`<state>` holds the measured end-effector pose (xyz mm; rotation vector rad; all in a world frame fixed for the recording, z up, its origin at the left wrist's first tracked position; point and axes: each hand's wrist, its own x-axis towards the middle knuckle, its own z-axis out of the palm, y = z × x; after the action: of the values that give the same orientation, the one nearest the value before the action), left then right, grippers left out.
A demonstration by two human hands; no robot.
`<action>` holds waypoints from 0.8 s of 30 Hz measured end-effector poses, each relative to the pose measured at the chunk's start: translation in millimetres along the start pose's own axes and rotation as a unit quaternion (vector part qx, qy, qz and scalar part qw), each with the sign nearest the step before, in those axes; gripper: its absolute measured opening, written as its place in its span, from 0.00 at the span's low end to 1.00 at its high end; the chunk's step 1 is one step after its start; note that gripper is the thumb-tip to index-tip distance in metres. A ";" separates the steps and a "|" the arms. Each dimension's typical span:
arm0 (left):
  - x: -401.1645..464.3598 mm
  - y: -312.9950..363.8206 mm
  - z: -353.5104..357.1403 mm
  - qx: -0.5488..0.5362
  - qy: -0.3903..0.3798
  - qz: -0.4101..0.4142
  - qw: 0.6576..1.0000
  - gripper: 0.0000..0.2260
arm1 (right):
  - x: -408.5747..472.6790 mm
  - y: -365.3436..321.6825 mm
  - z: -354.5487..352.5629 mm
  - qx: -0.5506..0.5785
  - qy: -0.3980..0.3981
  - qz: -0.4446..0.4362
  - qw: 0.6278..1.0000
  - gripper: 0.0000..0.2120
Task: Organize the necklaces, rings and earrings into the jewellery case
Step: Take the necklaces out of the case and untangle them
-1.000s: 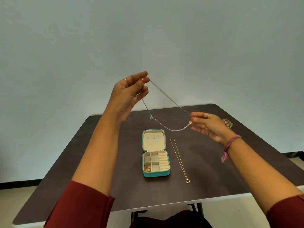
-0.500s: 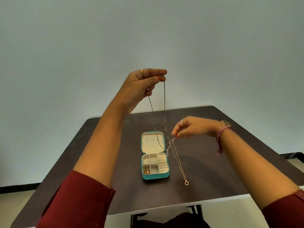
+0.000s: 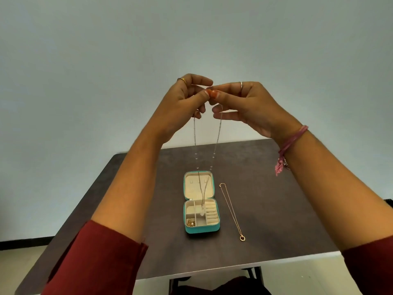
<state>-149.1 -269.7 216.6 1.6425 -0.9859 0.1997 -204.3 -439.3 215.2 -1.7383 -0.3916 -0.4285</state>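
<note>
Hanging straight down from your left hand (image 3: 187,103) and right hand (image 3: 240,105), both pinching its ends, silver necklace (image 3: 217,137) runs vertically; pendant dangles directly above open jewellery case (image 3: 201,228) on desk (image 3: 276,209).

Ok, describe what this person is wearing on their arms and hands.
Both forearms come out of dark red sleeves, the left sleeve pushed up toward the elbow. The left hand has a gold ring on one finger; the right hand wears a thin silver-toned ring. The right wrist carries a pink thread bracelet with a frayed tassel. The fingernails that show are painted orange.
</note>
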 end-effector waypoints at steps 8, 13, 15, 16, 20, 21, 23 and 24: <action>-2.5 -7.6 5.1 0.013 0.011 0.011 1.000 0.13 | 2.0 -8.0 -4.4 -0.152 0.030 -0.020 0.988 0.10; -10.1 -26.4 19.7 0.027 0.022 -0.003 0.999 0.07 | 1.4 -19.9 -8.1 -0.088 0.062 -0.015 0.994 0.07; -16.4 -36.4 30.1 0.028 0.024 -0.024 0.999 0.05 | 1.3 -25.4 -13.0 -0.068 0.066 -0.019 0.995 0.06; -20.7 -42.0 35.0 0.027 0.024 -0.036 0.999 0.05 | 1.4 -28.1 -14.9 -0.062 0.069 -0.021 0.995 0.05; -41.9 -70.0 49.6 0.007 0.024 -0.098 0.995 0.05 | 1.6 -39.2 -18.8 -0.005 0.079 -0.028 0.996 0.04; -47.7 -77.4 52.7 -0.004 0.024 -0.114 0.993 0.05 | 1.3 -41.9 -19.7 0.010 0.079 -0.030 0.996 0.04; -58.2 -91.0 58.9 -0.028 0.029 -0.144 0.989 0.05 | 0.5 -46.6 -22.0 0.028 0.082 -0.038 0.996 0.04; -63.3 -96.4 61.9 -0.040 0.034 -0.158 0.986 0.05 | 0.1 -48.3 -23.3 0.032 0.085 -0.041 0.995 0.04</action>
<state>-145.4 -293.0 87.9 1.6807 -0.6621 0.0022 -229.2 -452.3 260.8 -1.6148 -0.3507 -0.6126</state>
